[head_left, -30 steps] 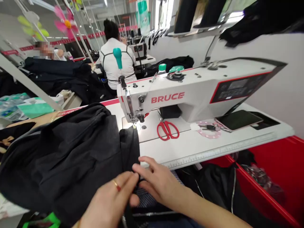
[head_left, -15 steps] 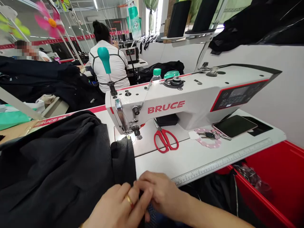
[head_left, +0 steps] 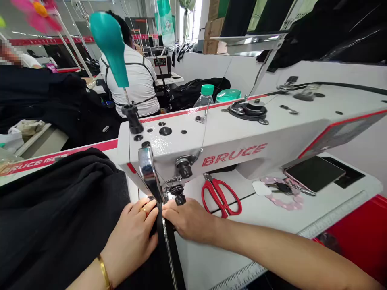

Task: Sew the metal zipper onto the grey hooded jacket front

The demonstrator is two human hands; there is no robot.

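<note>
Black cloth (head_left: 75, 209) lies over the left of the sewing machine bed, with a zipper (head_left: 168, 249) running along its right edge toward the presser foot. My left hand (head_left: 134, 229), with a gold ring and bracelet, rests on the cloth just left of the needle area; its fingers lie flat and the thumb is apart. Close by on the right, my right hand (head_left: 189, 220) has curled fingers, pinching the edge of the cloth and zipper below the machine head. Above both hands is the white sewing machine (head_left: 193, 137). The needle tip is hidden behind fingers and metal parts.
Red-handled scissors (head_left: 222, 197) lie on the bed right of my right hand. Farther right are a pink beaded loop with keys (head_left: 284, 193) and a phone (head_left: 316, 173). A ruler strip (head_left: 332, 215) follows the front edge. Another person (head_left: 133, 80) sits ahead, back turned.
Both hands have moved from the table's front edge forward to the needle area, bringing the cloth edge and zipper along. The view has come closer to the machine head.
</note>
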